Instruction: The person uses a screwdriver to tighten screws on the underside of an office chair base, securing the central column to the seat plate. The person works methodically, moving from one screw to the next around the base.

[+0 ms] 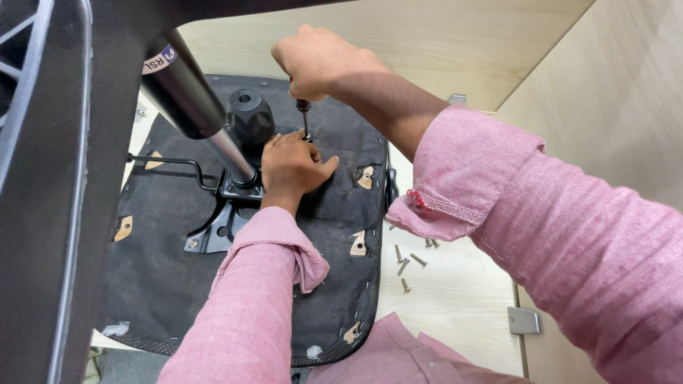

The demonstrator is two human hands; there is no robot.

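Note:
An upturned office chair seat (163, 270), covered in black fabric, lies on a pale wooden desk. A black metal mechanism plate (217, 231) with a gas-lift cylinder (196, 107) is mounted on it. My right hand (316, 64) is shut on a screwdriver (304, 117) whose shaft points straight down at the plate. My left hand (292, 167) rests flat on the plate beside the screwdriver tip, fingers near the screw, which is hidden. Both arms wear pink sleeves.
Several loose screws (409, 259) lie on the desk to the right of the seat. A dark chair part (50, 178) fills the left edge. Pale wooden partition walls (612, 85) stand behind and to the right. A metal bracket (523, 320) sits at the desk's right edge.

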